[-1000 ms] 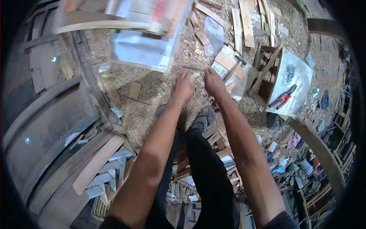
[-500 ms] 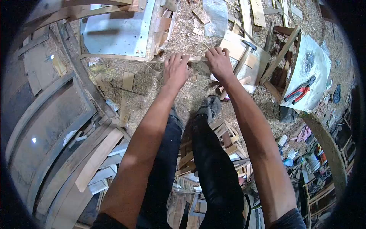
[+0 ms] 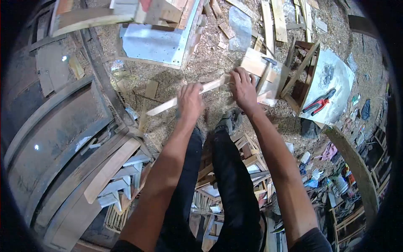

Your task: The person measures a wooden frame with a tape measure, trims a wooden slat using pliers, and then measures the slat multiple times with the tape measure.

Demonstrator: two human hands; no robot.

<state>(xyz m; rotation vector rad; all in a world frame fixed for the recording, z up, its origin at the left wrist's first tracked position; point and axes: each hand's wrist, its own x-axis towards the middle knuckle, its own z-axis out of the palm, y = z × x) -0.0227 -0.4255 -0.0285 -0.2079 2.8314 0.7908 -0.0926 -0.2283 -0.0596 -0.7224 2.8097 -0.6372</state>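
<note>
A thin, pale wooden strip (image 3: 168, 106) spans both hands, slanting from lower left to upper right above the ground. My left hand (image 3: 191, 101) is closed around it near the middle, slightly blurred. At its right end my right hand (image 3: 244, 89) grips it with bent fingers, hiding that tip. Just right of my right hand, a hammer (image 3: 264, 75) lies on pale boards (image 3: 256, 63). Farther right, red-and-black pliers (image 3: 320, 103) rest on the white sheet of a wooden frame (image 3: 342, 80).
A white-topped wooden piece (image 3: 155, 44) stands ahead, with curved timber (image 3: 96, 21) above it. Large curved frames (image 3: 54, 109) and a plank (image 3: 111, 170) fill the left. Wood shavings (image 3: 168, 80) cover the ground. Wooden frames (image 3: 252, 157) lie around my legs; mixed scraps (image 3: 327, 176) spread right.
The strip has turned, its left end now lower and nearer me, with more of its length showing. My left hand has moved down slightly. The view has shifted a little.
</note>
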